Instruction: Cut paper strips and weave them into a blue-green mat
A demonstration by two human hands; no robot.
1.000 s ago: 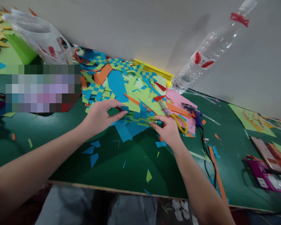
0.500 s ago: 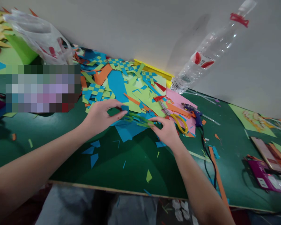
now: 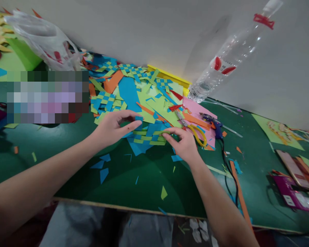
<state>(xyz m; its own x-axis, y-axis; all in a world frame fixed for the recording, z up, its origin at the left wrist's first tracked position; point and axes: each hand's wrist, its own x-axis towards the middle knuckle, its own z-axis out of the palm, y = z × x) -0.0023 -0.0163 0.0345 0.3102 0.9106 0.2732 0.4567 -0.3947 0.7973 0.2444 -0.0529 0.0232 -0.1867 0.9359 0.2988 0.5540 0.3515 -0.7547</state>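
My left hand [image 3: 115,128] pinches one end of a blue paper strip [image 3: 138,118] between thumb and fingertips. Across from it, my right hand [image 3: 181,140] grips the right edge of a woven piece of blue and green paper strips [image 3: 149,138], thumb below and forefinger on top. The weave faces me, its strips loose and uneven. Whether the blue strip belongs to the weave is not clear. Beneath both lies a sheet of blue paper [image 3: 139,148]. Yellow-handled scissors [image 3: 195,132] rest just beyond my right hand.
Behind my hands is a pile of paper with checkered weaves [image 3: 104,99]. A plastic bottle [image 3: 221,61] leans at the wall, near a dark blue glue gun [image 3: 213,125] with a black cord. To the right lie a phone [image 3: 293,168] and a purple box [image 3: 288,192].
The woven piece has turned from nearly edge-on and blurred to showing its face. Both hands stay in almost the same places.
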